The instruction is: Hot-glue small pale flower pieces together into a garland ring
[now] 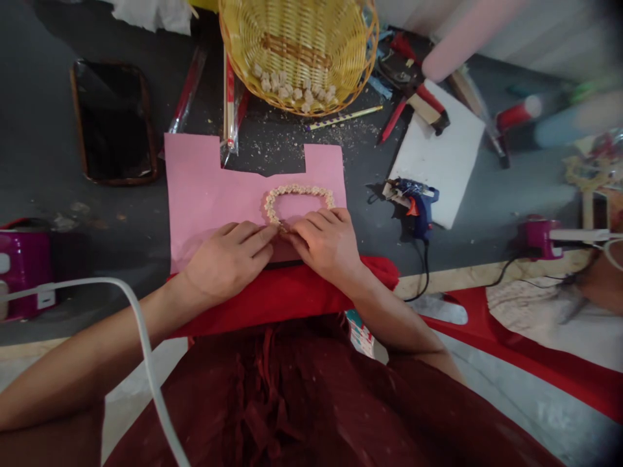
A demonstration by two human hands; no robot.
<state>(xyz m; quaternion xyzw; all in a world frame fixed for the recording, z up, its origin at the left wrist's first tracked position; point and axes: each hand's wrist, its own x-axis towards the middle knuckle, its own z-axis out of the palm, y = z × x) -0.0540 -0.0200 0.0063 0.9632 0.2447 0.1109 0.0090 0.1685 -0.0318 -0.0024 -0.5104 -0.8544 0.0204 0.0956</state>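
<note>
A loop strung from small cream flower-like pieces (296,189) lies over a pink sheet (209,201) in front of me. My left hand (231,259) pinches the loop's lower left end between thumb and fingertips. Close beside it, my right hand (328,243) has its fingers curled over the lower right part of the loop, with its thumb near the left fingertips. The strand's lower side is largely hidden by my hands, and what exactly lies between the fingertips is too small to make out. Red cloth (243,305) sits under my wrists at the table edge.
A yellow wicker basket (292,26) holds several loose cream pieces (292,91). Right of the sheet are a blue glue gun (422,211), a white board (448,162) and pliers (431,104). A phone (114,123) lies left. A white cable (141,324) crosses my left forearm.
</note>
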